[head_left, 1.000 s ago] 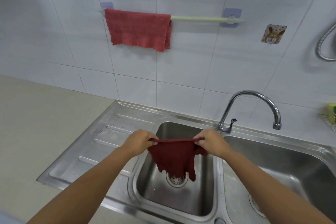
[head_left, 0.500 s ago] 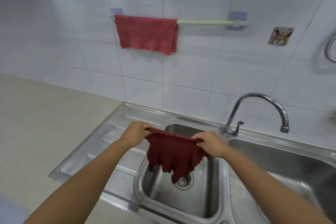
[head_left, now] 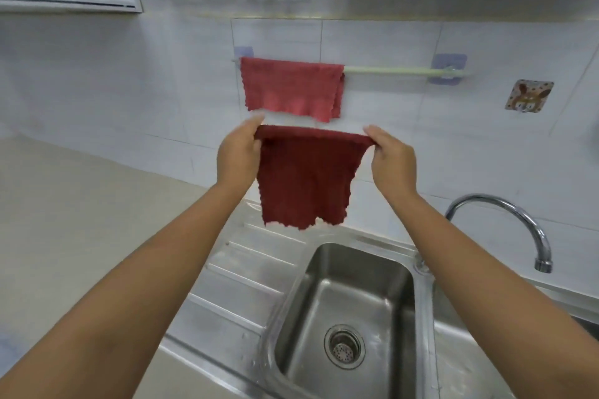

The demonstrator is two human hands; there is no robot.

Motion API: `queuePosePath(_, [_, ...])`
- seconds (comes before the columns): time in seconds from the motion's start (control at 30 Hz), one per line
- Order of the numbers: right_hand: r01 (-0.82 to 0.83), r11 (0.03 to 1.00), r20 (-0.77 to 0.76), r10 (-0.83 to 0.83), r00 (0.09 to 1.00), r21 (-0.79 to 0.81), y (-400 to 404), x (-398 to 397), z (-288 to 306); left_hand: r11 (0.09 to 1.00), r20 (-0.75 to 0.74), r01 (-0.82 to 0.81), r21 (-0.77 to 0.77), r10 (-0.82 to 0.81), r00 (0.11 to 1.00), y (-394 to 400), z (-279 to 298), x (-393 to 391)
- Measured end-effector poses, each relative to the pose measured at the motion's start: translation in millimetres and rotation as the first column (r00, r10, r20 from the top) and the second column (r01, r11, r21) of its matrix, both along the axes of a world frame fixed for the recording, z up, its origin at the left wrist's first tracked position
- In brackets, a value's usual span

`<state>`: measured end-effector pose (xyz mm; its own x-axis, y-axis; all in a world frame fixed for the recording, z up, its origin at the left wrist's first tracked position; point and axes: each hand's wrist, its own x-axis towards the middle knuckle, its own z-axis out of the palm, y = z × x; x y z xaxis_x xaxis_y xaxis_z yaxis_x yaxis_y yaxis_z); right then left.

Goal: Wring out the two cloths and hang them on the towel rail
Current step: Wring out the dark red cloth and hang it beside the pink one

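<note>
Dark red cloth (head_left: 304, 178) hangs spread above the sink (head_left: 350, 308); my left hand (head_left: 238, 155) and right hand (head_left: 392, 160) pinch its top corners, just below the lighter cloth (head_left: 291, 87) draped on the rail (head_left: 389, 70).

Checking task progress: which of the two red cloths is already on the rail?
The lighter red cloth, draped over the towel rail; the darker red cloth hangs between both hands.
</note>
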<state>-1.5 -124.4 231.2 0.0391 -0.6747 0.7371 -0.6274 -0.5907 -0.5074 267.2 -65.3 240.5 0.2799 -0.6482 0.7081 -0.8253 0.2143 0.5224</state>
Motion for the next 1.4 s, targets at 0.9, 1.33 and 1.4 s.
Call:
queuePosePath(0.9, [0.138, 0.986, -0.012, -0.14, 0.99, -0.09, 2, 45, 1, 0.996, 0.177, -0.009, -0.093, 0.025, 0.984, 5, -8, 55])
queuePosePath(1.33, [0.251, 0.763, -0.406, 0.016, 0.914, 0.595, 13, 31, -30, 0.717, 0.05, 0.253, 0.649, -0.373, 0.927, 3, -39, 60])
queuePosePath(1.4, [0.169, 0.741, -0.279, 0.027, 0.96, 0.65, 15, 29, -31, 0.708, -0.014, 0.312, 0.634, -0.393, 0.92, 3, -38, 54])
